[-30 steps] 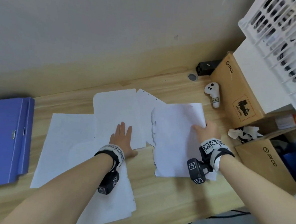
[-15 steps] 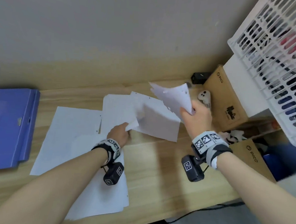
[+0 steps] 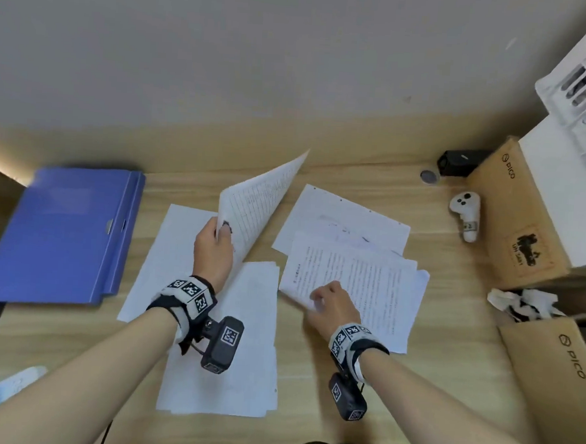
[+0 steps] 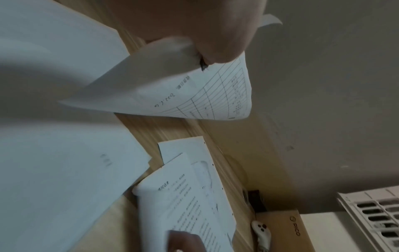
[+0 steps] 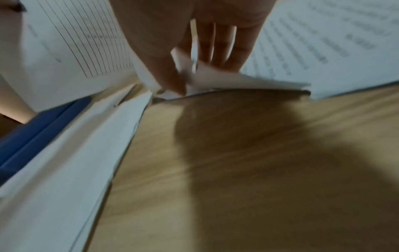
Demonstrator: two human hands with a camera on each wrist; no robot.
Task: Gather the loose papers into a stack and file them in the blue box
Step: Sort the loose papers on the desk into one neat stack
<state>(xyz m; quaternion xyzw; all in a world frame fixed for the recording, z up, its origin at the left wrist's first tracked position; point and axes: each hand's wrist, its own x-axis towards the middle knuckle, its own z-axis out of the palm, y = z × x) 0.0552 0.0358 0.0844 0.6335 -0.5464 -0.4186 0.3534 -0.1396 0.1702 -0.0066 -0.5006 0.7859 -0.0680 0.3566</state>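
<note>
White papers mid-sort on a wooden desk (image 3: 451,300).
Left hand (image 3: 213,251) pinches a ruled sheet (image 3: 255,202); right hand (image 3: 331,306) pinches printed pages (image 3: 360,284), fingertips hidden.

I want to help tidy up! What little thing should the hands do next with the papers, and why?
Probably lay the lined sheet that the left hand holds up onto the printed pile whose corner the right hand pinches. More sheets lie spread on the desk, and the blue box looks closed.

The head view looks down on the desk (image 3: 412,383); both wrist views sit close, sharing its papers (image 3: 356,280).
</note>
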